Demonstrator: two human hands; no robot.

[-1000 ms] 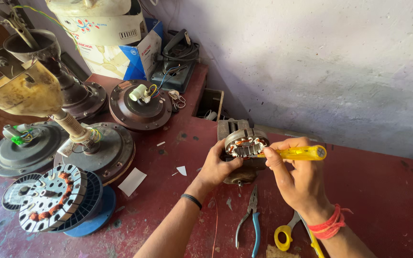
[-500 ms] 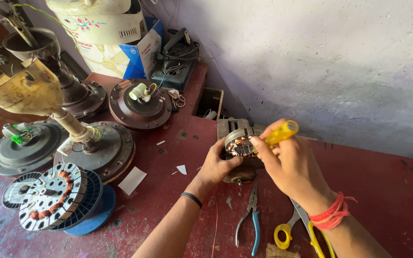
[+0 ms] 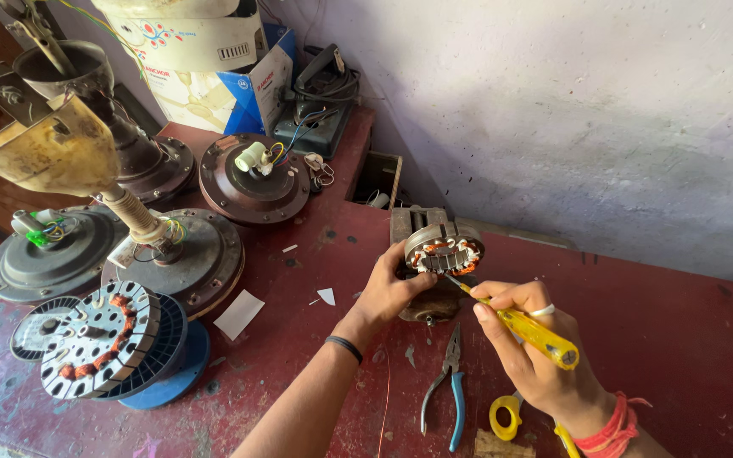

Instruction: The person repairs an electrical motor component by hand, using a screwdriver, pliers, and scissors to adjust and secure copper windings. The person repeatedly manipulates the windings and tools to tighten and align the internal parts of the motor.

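Note:
My left hand (image 3: pixel 390 287) grips the near side of a small round motor stator (image 3: pixel 444 249) with copper windings, which rests on a metal block on the red table (image 3: pixel 672 339). In my right hand (image 3: pixel 529 348) is a yellow-handled screwdriver (image 3: pixel 526 327). Its tip points up and left and touches the stator's lower right edge. A red thread band circles my right wrist and a dark band my left.
Blue-handled pliers (image 3: pixel 446 388) and yellow-handled scissors (image 3: pixel 511 417) lie near my right hand. Several ceiling-fan motor housings (image 3: pixel 253 180) and a larger wound stator (image 3: pixel 99 341) on a blue spool fill the left side. Cardboard boxes (image 3: pixel 214 64) stand at the back against a grey wall.
My right hand has swung down and toward me, so the screwdriver handle now points lower right and its tip meets the stator's edge. The left hand stays on the stator.

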